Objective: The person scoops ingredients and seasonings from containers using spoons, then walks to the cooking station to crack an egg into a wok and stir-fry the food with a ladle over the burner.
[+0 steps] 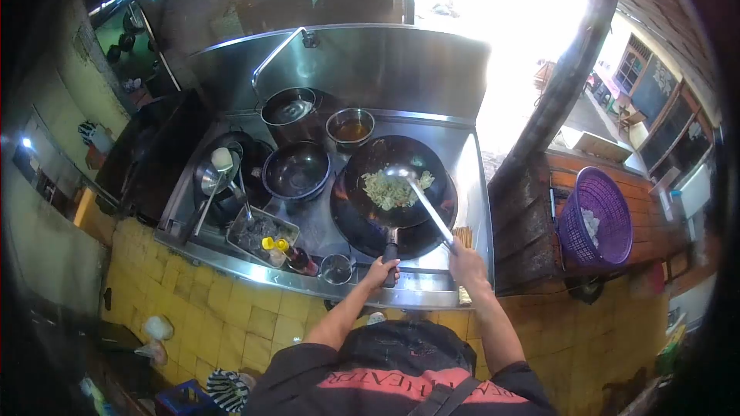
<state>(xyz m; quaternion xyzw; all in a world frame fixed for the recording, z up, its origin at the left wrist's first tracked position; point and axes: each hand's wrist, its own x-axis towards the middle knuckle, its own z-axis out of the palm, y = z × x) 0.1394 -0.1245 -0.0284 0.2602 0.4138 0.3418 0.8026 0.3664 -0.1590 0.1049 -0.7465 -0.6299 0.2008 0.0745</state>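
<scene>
A large dark wok (pixel 393 154) sits on the right side of the steel stove, with pale greenish chopped food (pixel 387 190) in it. My left hand (pixel 381 271) is closed round the wok's dark handle at the front. In my right hand (pixel 467 263) is the handle end of a long metal ladle (pixel 432 210); its bowl rests on or just over the food. A bundle of thin sticks (pixel 464 237) lies on the stove's front right, partly behind my right hand.
Left of the wok are a dark pan (pixel 296 171), a pot of brown liquid (pixel 350 128), a tall pot (pixel 288 108), yellow-capped bottles (pixel 299 260) and a metal cup (pixel 336 269). A purple basket (pixel 597 216) stands on the wooden table (pixel 532 219) at right.
</scene>
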